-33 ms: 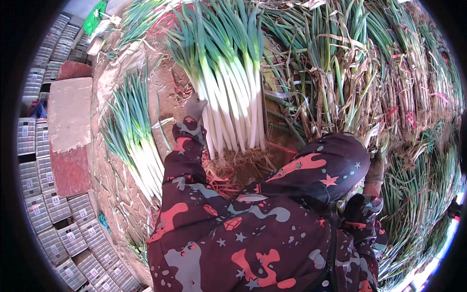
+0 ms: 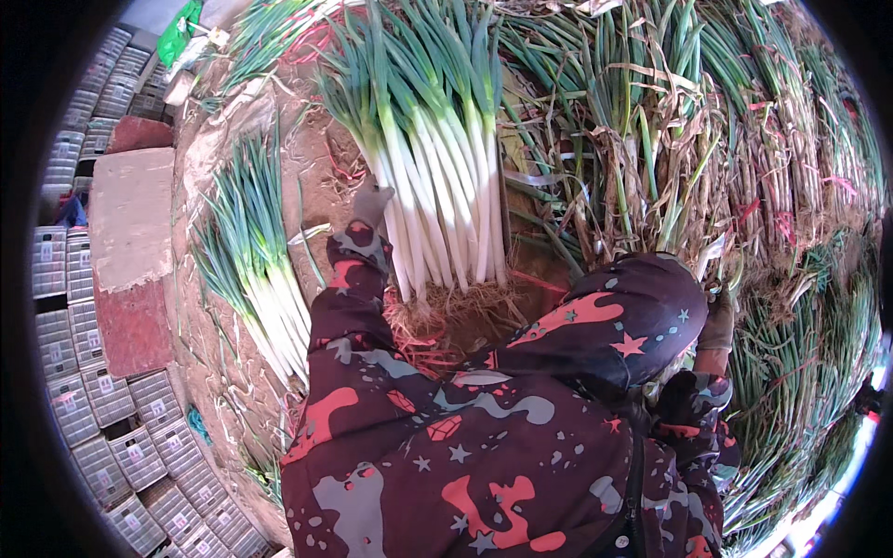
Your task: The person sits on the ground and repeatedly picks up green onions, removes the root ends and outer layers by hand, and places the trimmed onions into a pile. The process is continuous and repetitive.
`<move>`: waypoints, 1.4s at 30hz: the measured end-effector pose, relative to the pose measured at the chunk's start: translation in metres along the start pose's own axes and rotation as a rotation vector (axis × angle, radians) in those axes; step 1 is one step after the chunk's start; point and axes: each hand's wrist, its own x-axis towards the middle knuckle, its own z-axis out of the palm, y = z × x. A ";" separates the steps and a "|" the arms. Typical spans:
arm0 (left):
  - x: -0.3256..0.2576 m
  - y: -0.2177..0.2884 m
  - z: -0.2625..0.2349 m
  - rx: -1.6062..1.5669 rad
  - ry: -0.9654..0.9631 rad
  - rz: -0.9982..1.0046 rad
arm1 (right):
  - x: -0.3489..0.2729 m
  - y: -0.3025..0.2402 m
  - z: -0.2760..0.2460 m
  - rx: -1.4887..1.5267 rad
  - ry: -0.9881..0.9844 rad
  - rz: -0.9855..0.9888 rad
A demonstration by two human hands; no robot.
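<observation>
A pile of trimmed green onions, with white stalks, green tops and brown roots, lies in front of me, root ends toward me. My left hand, in a grey glove, is closed at the pile's left edge, with its thumb against the outermost white stalk. Its other fingers are mostly hidden. Past my bent knee, my gloved right hand is low beside untrimmed onions with dry brown leaves. Its fingers are too hidden to show whether they grip anything.
A smaller bunch of clean onions lies to the left on the dirt-covered ground. Beyond it are a worn board and rows of grey blocks. More onions, some with red ties, fill the right side. Red string lies near the roots.
</observation>
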 end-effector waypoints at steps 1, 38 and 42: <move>0.002 -0.011 -0.003 -0.065 -0.011 -0.028 | 0.000 0.001 -0.003 -0.046 -0.025 -0.046; -0.049 0.046 0.057 0.555 0.164 -0.225 | -0.027 0.040 0.011 -0.002 0.025 0.065; -0.047 0.073 0.055 0.337 0.253 -0.201 | -0.027 0.049 0.001 -0.137 0.026 -0.017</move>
